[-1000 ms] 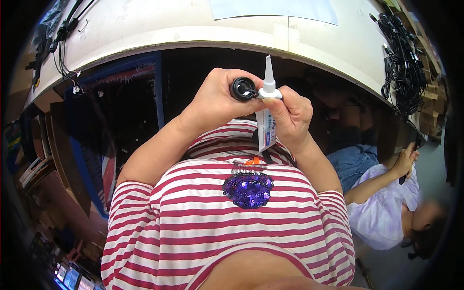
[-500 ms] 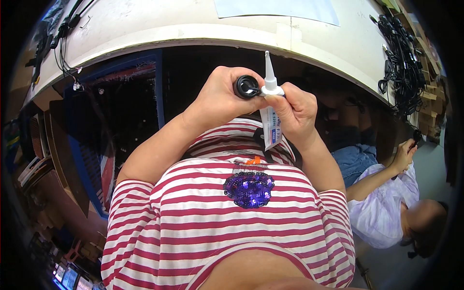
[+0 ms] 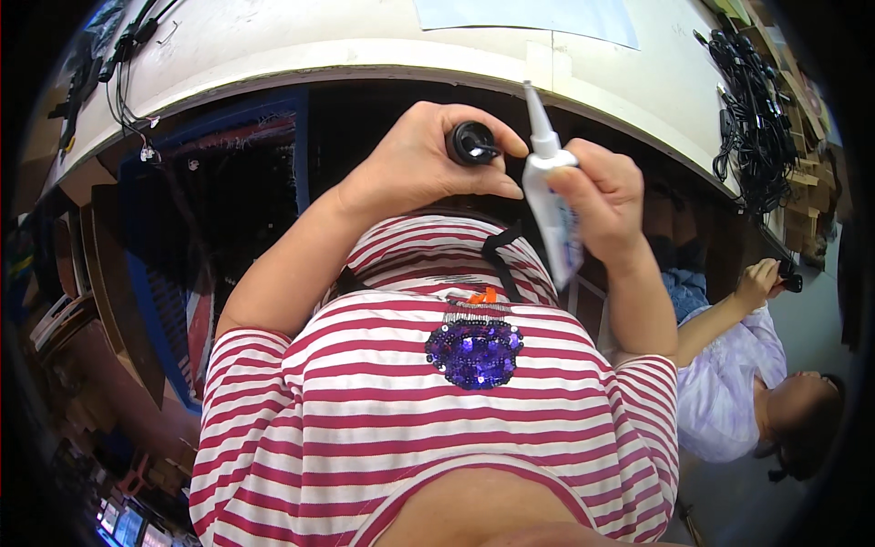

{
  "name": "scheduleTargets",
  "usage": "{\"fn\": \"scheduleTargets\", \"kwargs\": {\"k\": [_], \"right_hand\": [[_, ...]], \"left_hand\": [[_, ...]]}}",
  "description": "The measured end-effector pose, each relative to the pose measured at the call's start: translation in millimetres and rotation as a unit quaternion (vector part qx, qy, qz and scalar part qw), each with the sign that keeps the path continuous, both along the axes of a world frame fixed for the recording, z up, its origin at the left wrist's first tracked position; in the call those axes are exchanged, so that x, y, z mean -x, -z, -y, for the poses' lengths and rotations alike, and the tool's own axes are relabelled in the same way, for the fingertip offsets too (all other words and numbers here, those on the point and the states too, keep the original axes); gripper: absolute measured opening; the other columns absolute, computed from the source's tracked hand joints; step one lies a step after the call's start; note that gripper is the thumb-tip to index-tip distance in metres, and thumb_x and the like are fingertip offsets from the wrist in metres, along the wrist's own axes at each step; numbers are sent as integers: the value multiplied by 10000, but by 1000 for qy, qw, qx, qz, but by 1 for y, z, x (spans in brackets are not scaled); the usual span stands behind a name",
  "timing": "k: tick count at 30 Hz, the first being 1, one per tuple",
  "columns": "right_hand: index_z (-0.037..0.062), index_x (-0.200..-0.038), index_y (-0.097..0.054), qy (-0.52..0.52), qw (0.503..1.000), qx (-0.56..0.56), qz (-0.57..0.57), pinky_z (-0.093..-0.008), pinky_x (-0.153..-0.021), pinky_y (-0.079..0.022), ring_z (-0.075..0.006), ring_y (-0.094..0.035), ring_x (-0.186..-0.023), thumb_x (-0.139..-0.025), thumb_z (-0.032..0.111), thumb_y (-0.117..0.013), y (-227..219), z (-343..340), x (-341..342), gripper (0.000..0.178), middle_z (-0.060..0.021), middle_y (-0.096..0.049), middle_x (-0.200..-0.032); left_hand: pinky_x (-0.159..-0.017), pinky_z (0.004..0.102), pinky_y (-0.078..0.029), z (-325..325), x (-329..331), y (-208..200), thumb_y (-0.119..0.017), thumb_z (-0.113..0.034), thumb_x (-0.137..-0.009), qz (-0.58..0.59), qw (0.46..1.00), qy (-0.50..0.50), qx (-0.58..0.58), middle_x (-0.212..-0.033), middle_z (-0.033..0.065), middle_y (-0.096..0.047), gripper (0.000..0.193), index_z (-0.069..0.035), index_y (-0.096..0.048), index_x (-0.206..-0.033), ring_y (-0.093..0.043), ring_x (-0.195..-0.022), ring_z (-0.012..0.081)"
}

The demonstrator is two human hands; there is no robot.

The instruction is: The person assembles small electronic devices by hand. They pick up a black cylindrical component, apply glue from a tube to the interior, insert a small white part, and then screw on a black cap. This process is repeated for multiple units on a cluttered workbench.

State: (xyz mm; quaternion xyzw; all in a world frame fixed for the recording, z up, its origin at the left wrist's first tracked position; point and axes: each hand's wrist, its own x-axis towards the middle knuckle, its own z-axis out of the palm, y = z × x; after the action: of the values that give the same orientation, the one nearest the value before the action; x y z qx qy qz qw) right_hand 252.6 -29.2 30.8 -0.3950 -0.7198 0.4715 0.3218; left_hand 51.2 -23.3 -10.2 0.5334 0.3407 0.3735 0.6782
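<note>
My left hand grips a small black round part between thumb and fingers, just under the white table's edge. My right hand holds a white glue tube upright, with its long thin nozzle pointing up past the table edge. The tube stands a little to the right of the black part, and the nozzle does not touch it. Both hands are in front of my red-and-white striped shirt, which has a purple sequin patch.
A white table curves across the top with a pale blue sheet on it. Black cable bundles lie at its right end and left end. Another person in a light shirt is at the right. Dark shelving is on the left.
The tube has drawn away to the right from the black part, which it sat against before. A gap now shows between my two hands.
</note>
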Motion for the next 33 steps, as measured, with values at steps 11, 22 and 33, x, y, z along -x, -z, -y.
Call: {"fn": "scheduleTargets", "kwargs": {"k": [11,22,33], "right_hand": [[33,-718,-483,-56,823,522,-217,-252,-389,-205,-60,-256,-320,-918,243,-469,-17,-4,-12,290,17,-381,-425],[22,-760,-517,-36,822,542,-173,-226,-354,-221,-52,-294,-328,-938,239,-442,-9,-5,-2,290,5,-424,-449],[-5,-816,-582,37,910,414,8,-157,-345,-248,-8,-349,-359,-898,247,-514,-26,0,10,274,13,-475,-498]], "left_hand": [[-555,205,-419,-11,9,10,-825,-164,-578,-95,973,53,-202,-626,-10,-556,352,-49,-662,-868,-525,-590,83],[-659,216,-482,-11,12,10,-804,-118,-615,-137,967,93,-192,-752,27,-649,319,-37,-653,-884,-604,-693,90],[-701,233,-485,-11,11,19,-809,-108,-592,-143,965,54,-213,-794,37,-654,342,-52,-658,-894,-608,-724,122]]}}
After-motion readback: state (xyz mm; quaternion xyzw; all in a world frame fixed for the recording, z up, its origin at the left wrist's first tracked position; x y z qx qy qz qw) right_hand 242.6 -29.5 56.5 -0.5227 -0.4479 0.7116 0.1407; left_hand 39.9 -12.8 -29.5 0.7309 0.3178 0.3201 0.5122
